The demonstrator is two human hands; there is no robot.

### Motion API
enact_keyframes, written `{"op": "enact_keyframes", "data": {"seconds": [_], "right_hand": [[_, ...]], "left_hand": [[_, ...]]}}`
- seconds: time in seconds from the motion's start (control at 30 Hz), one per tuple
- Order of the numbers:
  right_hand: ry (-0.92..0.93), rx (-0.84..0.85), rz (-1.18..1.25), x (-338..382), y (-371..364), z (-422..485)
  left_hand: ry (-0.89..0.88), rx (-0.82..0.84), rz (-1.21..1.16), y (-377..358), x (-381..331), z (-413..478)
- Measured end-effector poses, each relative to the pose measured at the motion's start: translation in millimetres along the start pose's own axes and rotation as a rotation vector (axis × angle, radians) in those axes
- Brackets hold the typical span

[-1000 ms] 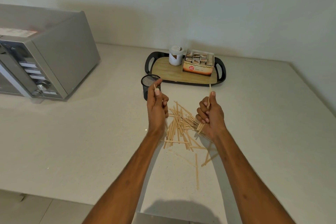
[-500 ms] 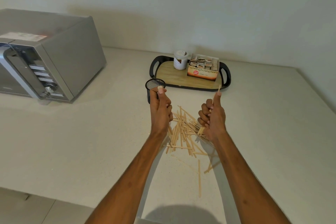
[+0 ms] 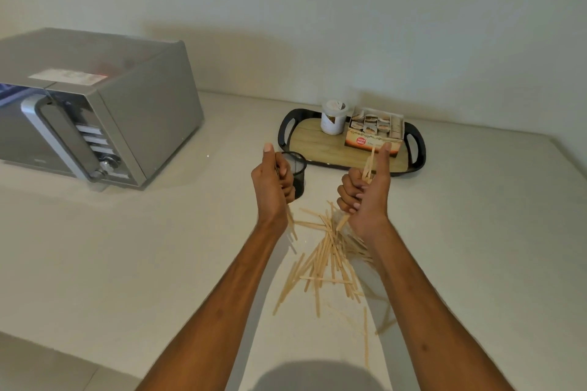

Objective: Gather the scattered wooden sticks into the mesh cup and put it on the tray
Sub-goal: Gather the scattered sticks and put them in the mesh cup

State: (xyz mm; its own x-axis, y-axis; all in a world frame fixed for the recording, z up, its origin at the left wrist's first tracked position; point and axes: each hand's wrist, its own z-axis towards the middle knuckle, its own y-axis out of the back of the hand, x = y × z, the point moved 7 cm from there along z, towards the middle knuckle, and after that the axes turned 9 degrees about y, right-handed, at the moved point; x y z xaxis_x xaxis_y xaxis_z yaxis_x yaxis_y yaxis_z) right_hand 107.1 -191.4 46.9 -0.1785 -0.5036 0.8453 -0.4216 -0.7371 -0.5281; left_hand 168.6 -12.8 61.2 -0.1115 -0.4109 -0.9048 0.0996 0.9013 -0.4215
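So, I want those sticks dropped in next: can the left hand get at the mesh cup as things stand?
Probably yes. The left hand, closed around sticks, is right beside the mesh cup, whose open top looks unobstructed; the tray stands clear behind it.

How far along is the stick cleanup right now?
Early. Both the left hand and right hand grip a few sticks. Most wooden sticks lie scattered on the counter. The mesh cup stands beside the tray, not on it.
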Motion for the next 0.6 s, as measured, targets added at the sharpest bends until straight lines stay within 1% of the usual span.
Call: {"op": "enact_keyframes", "data": {"seconds": [0.13,0.27,0.43,0.6], "right_hand": [[0.06,0.056,0.007,0,-39,26],[0.157,0.081,0.05,3,-80,56],[0.223,0.003,-0.035,-1,-112,93],[0.232,-0.105,-0.108,-16,-110,121]], "left_hand": [[-0.016,-0.013,-0.025,5,-23,39],[-0.038,0.02,-0.079,-3,-47,81],[-0.086,0.029,-0.109,-19,-63,122],[-0.108,0.034,-0.067,-27,-43,148]]}}
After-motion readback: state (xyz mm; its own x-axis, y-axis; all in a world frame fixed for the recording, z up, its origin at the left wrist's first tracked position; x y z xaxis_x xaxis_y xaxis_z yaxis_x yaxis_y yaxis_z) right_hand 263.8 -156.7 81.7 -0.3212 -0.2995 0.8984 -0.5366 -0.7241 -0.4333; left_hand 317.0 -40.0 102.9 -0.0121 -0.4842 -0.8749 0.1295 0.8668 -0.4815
